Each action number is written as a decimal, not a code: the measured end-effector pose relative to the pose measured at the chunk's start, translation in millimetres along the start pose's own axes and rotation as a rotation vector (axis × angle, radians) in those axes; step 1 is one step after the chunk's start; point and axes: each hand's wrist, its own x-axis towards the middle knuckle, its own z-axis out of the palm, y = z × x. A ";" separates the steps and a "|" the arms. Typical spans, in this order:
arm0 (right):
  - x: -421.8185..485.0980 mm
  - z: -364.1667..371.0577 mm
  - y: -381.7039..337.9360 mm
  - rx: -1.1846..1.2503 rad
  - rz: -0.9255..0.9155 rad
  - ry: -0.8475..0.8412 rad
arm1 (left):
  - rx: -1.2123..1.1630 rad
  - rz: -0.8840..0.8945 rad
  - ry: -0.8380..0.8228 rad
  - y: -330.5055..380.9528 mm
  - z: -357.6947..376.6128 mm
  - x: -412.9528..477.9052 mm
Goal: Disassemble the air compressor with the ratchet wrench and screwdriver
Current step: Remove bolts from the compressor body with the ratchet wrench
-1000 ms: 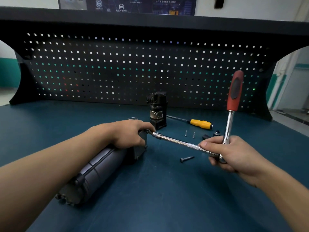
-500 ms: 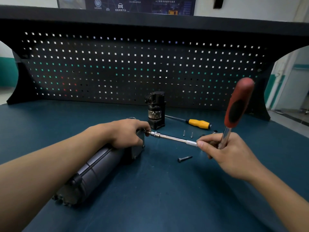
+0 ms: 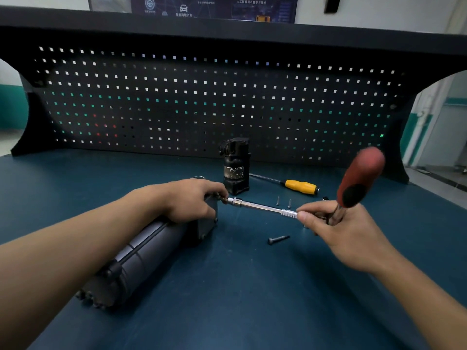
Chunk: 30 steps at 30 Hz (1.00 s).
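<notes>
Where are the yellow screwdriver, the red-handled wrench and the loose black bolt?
yellow screwdriver (image 3: pixel 299 186): head view, on its yellow handle.
ratchet wrench (image 3: pixel 361 174): head view, on its red handle.
black bolt (image 3: pixel 279 239): head view, on the middle of its shank.

The desk (image 3: pixel 227 311) has a dark teal top. Along its back edge stands a black pegboard (image 3: pixel 177 97) with rows of small square holes, which show white, green and a few red specks. A black shelf (image 3: pixel 227 31) runs across above the pegboard. On the wall behind hangs a dark blue poster (image 3: pixel 214 7) with white icons and text.
</notes>
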 end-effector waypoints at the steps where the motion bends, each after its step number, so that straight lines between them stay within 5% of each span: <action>1: -0.1 -0.7 -0.1 0.005 0.000 -0.002 | 0.005 -0.003 -0.006 0.3 -0.1 -0.2; 17: 0.7 -5.3 -9.8 0.023 0.108 -0.019 | 0.008 0.016 0.012 4.1 -0.6 -0.8; 30: 1.7 -10.0 -20.6 0.445 0.414 -0.186 | 0.016 -0.007 0.007 2.9 0.3 -1.1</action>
